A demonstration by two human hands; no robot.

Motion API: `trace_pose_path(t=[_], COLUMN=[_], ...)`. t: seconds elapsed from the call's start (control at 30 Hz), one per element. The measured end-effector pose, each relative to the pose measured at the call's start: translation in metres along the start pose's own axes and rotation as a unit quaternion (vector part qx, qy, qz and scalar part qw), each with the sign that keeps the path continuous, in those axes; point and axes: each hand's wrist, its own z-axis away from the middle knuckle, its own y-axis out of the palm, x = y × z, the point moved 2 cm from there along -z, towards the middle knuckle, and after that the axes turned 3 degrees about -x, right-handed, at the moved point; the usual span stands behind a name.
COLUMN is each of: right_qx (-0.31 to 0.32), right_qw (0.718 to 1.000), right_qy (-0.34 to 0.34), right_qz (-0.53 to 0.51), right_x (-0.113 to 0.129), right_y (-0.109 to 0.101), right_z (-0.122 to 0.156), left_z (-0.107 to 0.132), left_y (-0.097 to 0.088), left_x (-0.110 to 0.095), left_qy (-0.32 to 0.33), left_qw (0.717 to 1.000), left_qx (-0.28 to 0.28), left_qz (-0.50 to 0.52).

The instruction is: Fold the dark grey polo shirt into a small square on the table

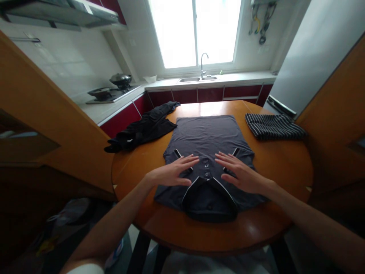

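Shirt point(207, 133) flat; left hand point(174, 172) at nine, right hand point(245, 176) at three, fingers out wide, nothing held. If I drag, shirt could bunch.

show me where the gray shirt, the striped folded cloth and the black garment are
gray shirt point(207, 133), head view, middle of its body below the buttons
striped folded cloth point(274, 127), head view, middle of its top
black garment point(146, 127), head view, middle of the bunched fabric

Shirt point(208, 137) on table point(288, 163); clothing point(148, 123) left; cloth point(273, 126), apparently garment, right; sink point(189, 79) behind.
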Motion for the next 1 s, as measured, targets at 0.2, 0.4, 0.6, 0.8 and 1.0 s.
trace_pose_path(t=[0.2,0.4,0.6,0.8,1.0], right_qx=[0.108,0.009,-0.074,-0.086,-0.097], right_qw=[0.993,0.995,0.983,0.984,0.984], right_qy=[-0.052,-0.078,-0.142,-0.127,-0.115], right_qz=[0.003,0.059,0.093,0.095,0.093], right_x=[0.033,0.039,0.045,0.048,0.051], right_y=[0.014,0.037,0.039,0.039,0.037], right_z=[0.07,0.09,0.089,0.09,0.092], left_z=[0.046,0.069,0.074,0.075,0.079], left_y=[0.035,0.073,0.084,0.082,0.083], left_x=[-0.048,-0.051,-0.059,-0.064,-0.059], left_qy=[0.041,0.035,0.075,0.053,0.036], left_qw=[0.999,0.991,0.972,0.974,0.978], left_qx=[0.025,-0.103,-0.177,-0.186,-0.181], left_qz=[0.012,-0.08,-0.134,-0.121,-0.096])
